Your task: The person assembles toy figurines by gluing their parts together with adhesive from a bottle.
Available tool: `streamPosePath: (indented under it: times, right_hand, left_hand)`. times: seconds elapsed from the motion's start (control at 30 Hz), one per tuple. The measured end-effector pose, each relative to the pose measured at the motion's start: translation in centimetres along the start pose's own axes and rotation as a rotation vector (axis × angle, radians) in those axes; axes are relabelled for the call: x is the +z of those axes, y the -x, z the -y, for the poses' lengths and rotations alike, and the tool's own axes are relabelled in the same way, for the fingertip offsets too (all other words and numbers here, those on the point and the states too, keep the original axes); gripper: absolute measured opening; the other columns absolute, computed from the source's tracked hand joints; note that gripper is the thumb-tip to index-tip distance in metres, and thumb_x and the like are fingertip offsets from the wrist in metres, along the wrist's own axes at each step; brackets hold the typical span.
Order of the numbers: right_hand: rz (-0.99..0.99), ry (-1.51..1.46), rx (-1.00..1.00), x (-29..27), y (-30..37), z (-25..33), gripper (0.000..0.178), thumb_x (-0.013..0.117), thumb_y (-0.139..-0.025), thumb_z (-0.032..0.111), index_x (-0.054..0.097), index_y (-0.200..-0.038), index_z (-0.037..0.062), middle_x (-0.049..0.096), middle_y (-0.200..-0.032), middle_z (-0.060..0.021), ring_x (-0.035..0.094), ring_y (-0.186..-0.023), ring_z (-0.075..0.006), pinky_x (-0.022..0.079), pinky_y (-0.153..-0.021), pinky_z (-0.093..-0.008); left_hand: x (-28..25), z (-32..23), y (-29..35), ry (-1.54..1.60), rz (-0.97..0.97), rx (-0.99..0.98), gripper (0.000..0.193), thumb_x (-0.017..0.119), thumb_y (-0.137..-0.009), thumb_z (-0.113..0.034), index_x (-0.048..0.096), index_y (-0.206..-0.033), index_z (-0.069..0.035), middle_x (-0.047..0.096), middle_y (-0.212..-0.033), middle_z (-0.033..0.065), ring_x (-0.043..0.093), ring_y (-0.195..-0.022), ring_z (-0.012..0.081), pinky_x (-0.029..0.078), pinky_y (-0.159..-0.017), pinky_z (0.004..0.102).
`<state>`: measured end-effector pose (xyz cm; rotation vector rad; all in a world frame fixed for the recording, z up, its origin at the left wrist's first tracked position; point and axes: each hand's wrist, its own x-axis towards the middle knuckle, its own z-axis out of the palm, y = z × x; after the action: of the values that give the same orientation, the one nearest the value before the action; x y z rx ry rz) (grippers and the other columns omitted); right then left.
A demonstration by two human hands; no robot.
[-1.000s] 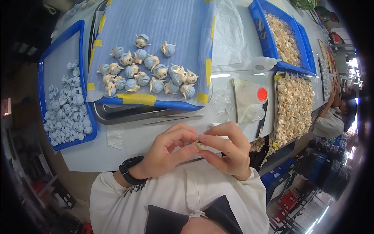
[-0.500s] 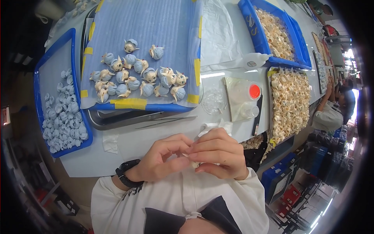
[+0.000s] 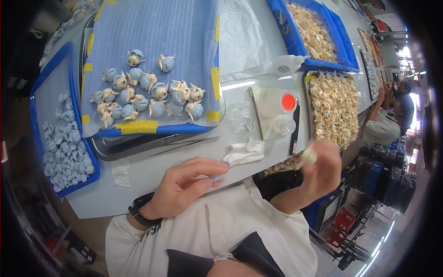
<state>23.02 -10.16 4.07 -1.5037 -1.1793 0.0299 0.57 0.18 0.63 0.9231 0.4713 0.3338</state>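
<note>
My left hand (image 3: 187,184) is over the table's front edge, its fingers curled in a pinch. A small light-blue hair piece (image 3: 215,177) shows between thumb and fingertips, mostly hidden by them. Out to the right, my right hand (image 3: 325,168) is smeared by motion near the front corner of a tray of cream doll heads (image 3: 334,108). It grips a cream doll head (image 3: 308,157), also blurred. A crumpled white cloth (image 3: 247,151) and long tweezers (image 3: 184,146) lie on the table beyond my left hand.
At the left, a blue tray (image 3: 96,157) carries light-blue hair pieces. A blue-rimmed padded tray (image 3: 170,130) bears several blue-haired heads. A blue bin (image 3: 290,39), a white squeeze bottle (image 3: 286,65), a red-topped container (image 3: 288,102) and a black pen-like tool (image 3: 295,129) stand or lie rightward. A co-worker (image 3: 380,127) sits far right.
My hands were together at the table's edge. The right one has swung away to the right with the cream head, while the left stays near its place. The view has shifted slightly.
</note>
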Motion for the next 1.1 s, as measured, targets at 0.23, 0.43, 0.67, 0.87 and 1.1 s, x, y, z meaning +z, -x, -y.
streamPosePath:
  times: [0.23, 0.43, 0.67, 0.87, 1.1]
  right_hand:
    - [0.171, 0.496, 0.045, -1.8, 0.3, -4.3, 0.022, 0.068, -0.068, 0.001, 0.059, -0.089, -0.001, 0.06, -0.084, -0.0113, 0.056, -0.077, -0.0232, 0.043, -0.069, -0.0289]
    - [0.18, 0.512, 0.009, -1.4, 0.3, -5.0, 0.023, 0.068, -0.068, 0.002, 0.059, -0.089, -0.0004, 0.06, -0.084, -0.0115, 0.056, -0.076, -0.0239, 0.043, -0.068, -0.0298]
    - [0.209, 0.52, -0.016, -1.1, 0.1, -5.3, 0.023, 0.069, -0.067, 0.002, 0.059, -0.088, 0.0003, 0.059, -0.083, -0.0113, 0.055, -0.075, -0.0238, 0.043, -0.067, -0.0298]
    - [0.287, 0.543, -0.028, -1.2, -0.9, -4.5, 0.024, 0.068, -0.065, 0.002, 0.06, -0.088, 0.0013, 0.057, -0.082, -0.01, 0.053, -0.076, -0.0245, 0.041, -0.066, -0.0316]
    - [0.425, 0.605, -0.033, -0.6, -2.5, -3.6, 0.023, 0.066, -0.066, 0.003, 0.061, -0.088, 0.0035, 0.054, -0.081, -0.0086, 0.051, -0.075, -0.0245, 0.039, -0.068, -0.0329]
  left_hand:
    - [-0.3, -0.2, 0.3, 0.185, 0.008, -0.098, 0.035, 0.043, -0.085, 0.001, 0.045, -0.12, 0.001, 0.049, -0.118, 0.0133, 0.055, -0.095, 0.0158, 0.046, -0.078, 0.0262]
    - [-0.9, 0.1, 0.1, 0.106, 0.059, -0.059, 0.038, 0.044, -0.085, -0.001, 0.038, -0.123, 0.002, 0.048, -0.119, 0.0157, 0.056, -0.095, 0.018, 0.046, -0.079, 0.0277]
    - [-0.9, 0.3, 0.1, 0.255, 0.028, -0.105, 0.036, 0.046, -0.085, -0.003, 0.038, -0.12, 0.002, 0.05, -0.114, 0.0146, 0.056, -0.093, 0.0184, 0.046, -0.076, 0.0278]
    - [-1.0, 0.6, 0.2, 0.354, -0.032, -0.04, 0.039, 0.047, -0.083, -0.001, 0.038, -0.12, 0.001, 0.051, -0.113, 0.0143, 0.056, -0.089, 0.0156, 0.045, -0.074, 0.0268]
    - [-0.7, 0.2, 0.3, 0.395, -0.102, -0.004, 0.04, 0.049, -0.082, -0.003, 0.039, -0.12, 0.001, 0.052, -0.111, 0.0136, 0.056, -0.088, 0.0151, 0.046, -0.074, 0.0262]
